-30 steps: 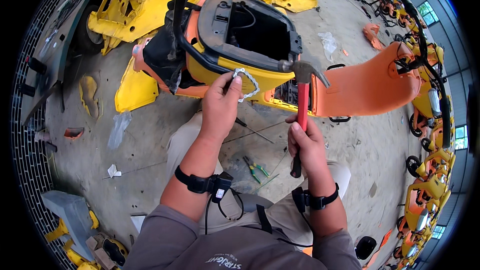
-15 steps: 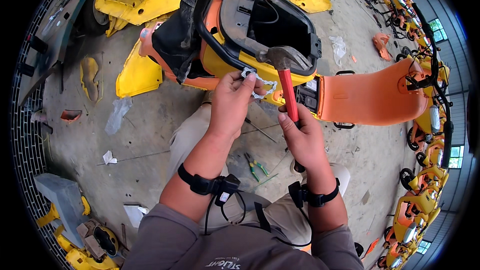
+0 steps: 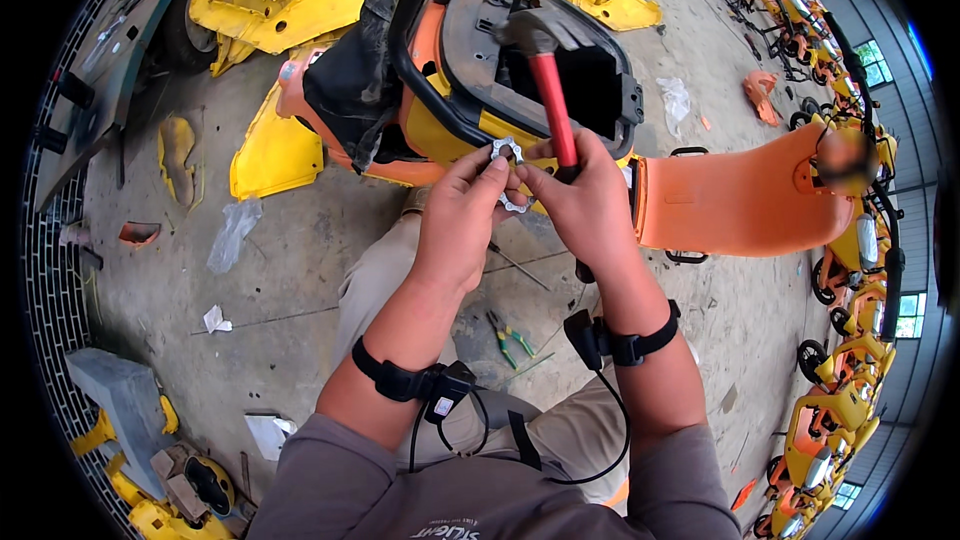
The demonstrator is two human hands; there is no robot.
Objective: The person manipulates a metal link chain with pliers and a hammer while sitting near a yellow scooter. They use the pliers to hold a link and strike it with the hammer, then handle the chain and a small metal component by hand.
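A short silver roller chain (image 3: pixel 513 205) is bunched between my hands in front of the orange and yellow scooter body (image 3: pixel 455 132). My left hand (image 3: pixel 462 215) pinches it between thumb and fingers. Held by my right hand (image 3: pixel 590 205) is a claw hammer (image 3: pixel 553 105) with a red handle, its head raised over the scooter's open compartment. The thumb and fingertips of that same hand meet the chain beside my left fingers. The lower end of the hammer handle shows under my right wrist.
The orange seat (image 3: pixel 735 198) is tipped open to the right. Pliers with green handles (image 3: pixel 508 338) and a thin rod (image 3: pixel 520 267) lie on the floor between my legs. Yellow panels (image 3: pixel 290 0) are piled at the far left. A row of scooters (image 3: pixel 835 410) lines the right side.
My right hand has come up and left with the hammer, and its fingertips now touch the chain. The chain, hanging in a loop before, is gathered closer to my left hand.
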